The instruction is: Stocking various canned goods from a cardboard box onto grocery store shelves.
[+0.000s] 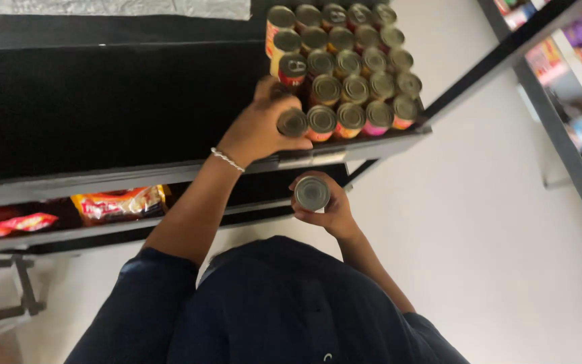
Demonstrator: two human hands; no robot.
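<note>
Overhead, the left hand (259, 129) grips a rigid, likely heavy can (292, 123) by its sides at the shelf (170, 172) edge, the right hand (328, 205) clasping another can (312, 193) below it.

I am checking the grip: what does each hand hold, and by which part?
Left hand: shelf-edge can, by its side. Right hand: second can, around its body.

we see rows of round cans (355, 71) with red, yellow and pink labels packed on the black shelf (102, 101). at the block's near left corner our left hand (257, 128) grips one can (293, 123); below the shelf's front edge our right hand (328, 205) holds another can (312, 193). under the shelf lie red-and-yellow snack bags (119, 202).
</note>
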